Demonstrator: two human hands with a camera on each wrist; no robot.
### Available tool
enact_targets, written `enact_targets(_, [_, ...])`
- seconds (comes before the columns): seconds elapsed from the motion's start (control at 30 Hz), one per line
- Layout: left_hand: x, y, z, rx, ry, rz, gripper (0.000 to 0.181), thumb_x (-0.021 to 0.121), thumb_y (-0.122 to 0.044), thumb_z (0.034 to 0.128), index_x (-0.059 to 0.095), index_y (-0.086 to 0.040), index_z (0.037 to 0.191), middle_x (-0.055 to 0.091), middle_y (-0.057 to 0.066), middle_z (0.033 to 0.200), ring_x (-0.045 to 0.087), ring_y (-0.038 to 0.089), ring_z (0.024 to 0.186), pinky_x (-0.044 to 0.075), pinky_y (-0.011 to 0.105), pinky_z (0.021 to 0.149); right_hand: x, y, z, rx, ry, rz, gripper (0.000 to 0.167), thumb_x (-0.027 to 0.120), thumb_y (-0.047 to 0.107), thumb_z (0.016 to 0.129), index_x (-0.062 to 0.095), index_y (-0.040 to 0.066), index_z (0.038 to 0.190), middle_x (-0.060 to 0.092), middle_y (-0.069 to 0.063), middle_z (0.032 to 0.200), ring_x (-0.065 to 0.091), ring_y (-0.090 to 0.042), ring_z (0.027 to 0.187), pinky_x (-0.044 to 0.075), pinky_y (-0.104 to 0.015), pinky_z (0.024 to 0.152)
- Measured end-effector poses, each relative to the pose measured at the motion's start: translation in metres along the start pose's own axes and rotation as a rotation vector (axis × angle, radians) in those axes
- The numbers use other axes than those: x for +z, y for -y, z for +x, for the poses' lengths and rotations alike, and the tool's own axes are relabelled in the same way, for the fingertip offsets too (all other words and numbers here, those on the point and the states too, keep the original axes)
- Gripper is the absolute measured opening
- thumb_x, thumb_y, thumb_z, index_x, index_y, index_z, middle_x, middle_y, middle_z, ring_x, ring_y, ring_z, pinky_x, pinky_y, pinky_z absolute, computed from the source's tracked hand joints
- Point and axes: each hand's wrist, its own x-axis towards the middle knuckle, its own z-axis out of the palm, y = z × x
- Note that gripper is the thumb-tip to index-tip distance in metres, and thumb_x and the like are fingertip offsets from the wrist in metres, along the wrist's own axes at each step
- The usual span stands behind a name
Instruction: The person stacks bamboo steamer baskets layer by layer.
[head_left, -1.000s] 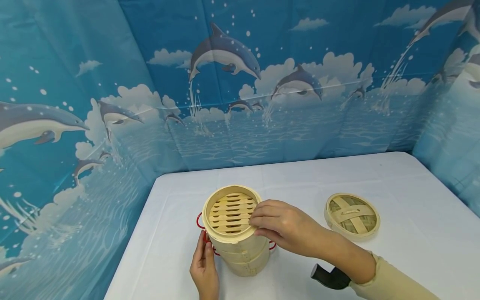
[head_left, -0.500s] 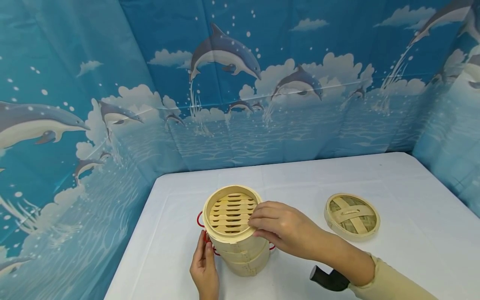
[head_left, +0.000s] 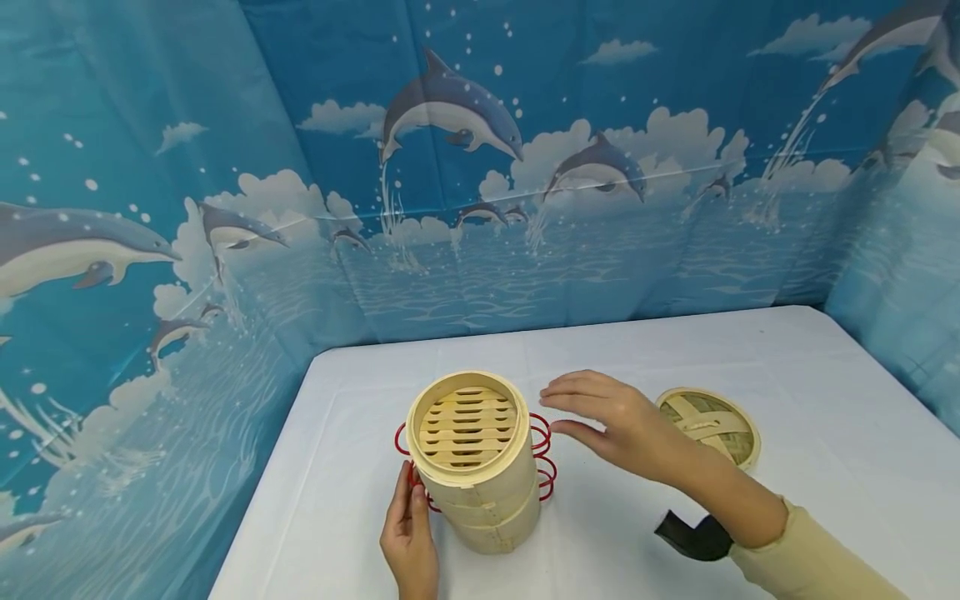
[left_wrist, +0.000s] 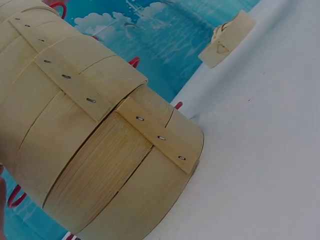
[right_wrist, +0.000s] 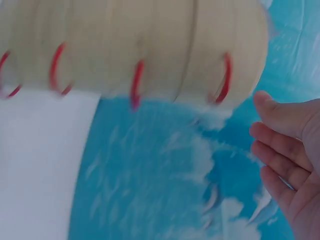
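A stack of round bamboo steamer baskets [head_left: 487,500] stands upright on the table, its slatted top tier uncovered and red loop handles on both sides. My left hand [head_left: 411,537] rests against its left side by the red loops, fingers mostly straight; some fingertips are hidden behind the stack. In the left wrist view the stapled bamboo walls [left_wrist: 100,170] fill much of the picture. My right hand [head_left: 611,421] hovers just right of the top tier, holding nothing, its thumb apart from the fingers. The right wrist view shows the same hand [right_wrist: 295,155] beside the blurred steamer wall [right_wrist: 165,45].
A woven bamboo lid [head_left: 738,433] lies to the right, partly behind my right wrist. A black curved piece [head_left: 693,537] sits at the right forearm. Below is the white-covered table [head_left: 330,500]; a blue dolphin-print curtain [head_left: 480,275] hangs behind it.
My right hand has let go of the top tier's right rim and moved right and slightly up, uncovering the red loops there. The left hand and stack stay put.
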Motion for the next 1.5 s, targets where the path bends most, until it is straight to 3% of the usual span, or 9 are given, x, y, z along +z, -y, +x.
enact_targets(0.13, [0.000,0.000,0.000,0.012,0.006,-0.012,0.036,0.045,0.004,0.0944,0.044,0.012,0.129,0.048,0.024,0.128,0.050,0.011,0.116,0.042,0.021,0.092,-0.008,-0.028,-0.024,0.136,0.019,-0.100,0.032,0.077,0.008,0.073,0.068,0.007,0.103,0.065,-0.001,0.102,0.059,-0.018,0.097,0.053,-0.033,0.078])
enact_targets(0.23, [0.000,0.000,0.000,0.027,0.012,-0.017,0.036,0.045,0.005,0.0942,0.043,0.013,0.129,0.049,0.021,0.128,0.050,0.011,0.116,0.042,0.022,0.092,-0.014,-0.046,-0.045,0.238,0.045,-0.157,0.036,0.079,0.002,0.066,0.069,0.007,0.101,0.066,0.000,0.098,0.060,-0.018,0.093,0.055,-0.036,0.072])
enact_targets(0.43, [0.000,0.000,0.001,0.029,0.012,-0.024,0.036,0.045,0.006,0.0939,0.043,0.013,0.129,0.052,0.011,0.128,0.050,0.011,0.116,0.043,0.020,0.091,-0.026,-0.074,-0.090,0.373,0.109,-0.212,0.031,0.076,-0.001,0.070,0.068,0.004,0.099,0.066,-0.008,0.097,0.062,-0.024,0.087,0.055,-0.038,0.067])
enact_targets(0.63, [0.000,-0.001,0.001,0.026,0.010,-0.019,0.035,0.044,0.006,0.0940,0.043,0.013,0.129,0.048,0.027,0.127,0.050,0.011,0.116,0.043,0.020,0.091,-0.037,-0.088,-0.125,0.533,0.180,-0.229,0.030,0.072,0.002,0.076,0.066,-0.001,0.104,0.064,-0.015,0.101,0.059,-0.035,0.094,0.051,-0.048,0.074])
enact_targets(0.83, [0.000,-0.001,0.001,0.014,0.006,-0.017,0.035,0.044,0.007,0.0938,0.043,0.014,0.128,0.045,0.034,0.125,0.050,0.010,0.115,0.044,0.020,0.090,-0.044,-0.098,-0.145,0.638,0.220,-0.226,0.030,0.072,0.006,0.077,0.066,-0.003,0.105,0.064,-0.019,0.102,0.058,-0.038,0.094,0.050,-0.051,0.075])
enact_targets(0.97, [0.000,-0.002,0.001,0.014,0.008,-0.018,0.035,0.044,0.006,0.0940,0.043,0.014,0.128,0.044,0.035,0.125,0.050,0.010,0.115,0.043,0.020,0.090,-0.047,-0.103,-0.153,0.659,0.253,-0.233,0.028,0.072,0.006,0.077,0.066,-0.004,0.103,0.064,-0.019,0.099,0.059,-0.038,0.092,0.050,-0.051,0.075])
enact_targets(1.5, [0.000,-0.003,-0.001,-0.005,0.008,0.021,0.036,0.045,0.004,0.0948,0.043,0.012,0.130,0.050,0.018,0.128,0.050,0.009,0.115,0.044,0.020,0.089,-0.038,-0.112,-0.171,0.546,0.242,-0.305,0.019,0.074,-0.006,0.068,0.070,0.000,0.086,0.065,-0.010,0.089,0.061,-0.034,0.087,0.053,-0.044,0.073])
